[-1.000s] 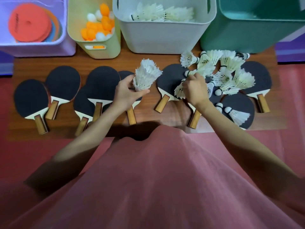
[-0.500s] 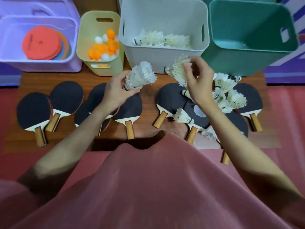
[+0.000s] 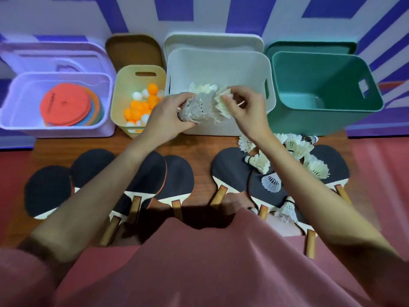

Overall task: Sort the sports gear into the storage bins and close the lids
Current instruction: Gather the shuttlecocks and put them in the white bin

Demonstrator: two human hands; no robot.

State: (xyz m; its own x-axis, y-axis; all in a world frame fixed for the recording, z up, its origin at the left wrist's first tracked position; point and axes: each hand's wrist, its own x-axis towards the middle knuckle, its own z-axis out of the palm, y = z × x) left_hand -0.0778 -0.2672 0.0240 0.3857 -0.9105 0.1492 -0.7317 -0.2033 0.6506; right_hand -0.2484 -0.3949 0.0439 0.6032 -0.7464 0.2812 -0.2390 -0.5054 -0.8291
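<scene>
Head view
Left hand: the left hand (image 3: 164, 116) was raised over the front rim of the white bin (image 3: 221, 60), fingers curled round the cork end of a stack of shuttlecocks (image 3: 200, 107), which lay on its side pointing right.
Right hand: the right hand (image 3: 247, 111) was level with the left, wrist bent, thumb and fingers pinching the open feather end of that same stack.
Arms: both forearms reached forward from the bottom corners and converged at the bin.
Stack: it was held in the air between the hands, just above the white bin's near wall.
Loose shuttlecocks: more shuttlecocks (image 3: 296, 149) lay on the paddles (image 3: 177, 176) at right, under the right forearm.
Other bins: a lilac bin (image 3: 13, 120) held flat discs (image 3: 66, 105); a yellow bin (image 3: 141, 72) held balls (image 3: 141, 105); the green bin (image 3: 332, 120) stood at right.
Hidden: the right fingertips were blurred. The hands covered most of what lay in the white bin. The arms and a pink garment (image 3: 199, 262) cut off several paddles. How many shuttlecocks made up the stack I could not tell.
</scene>
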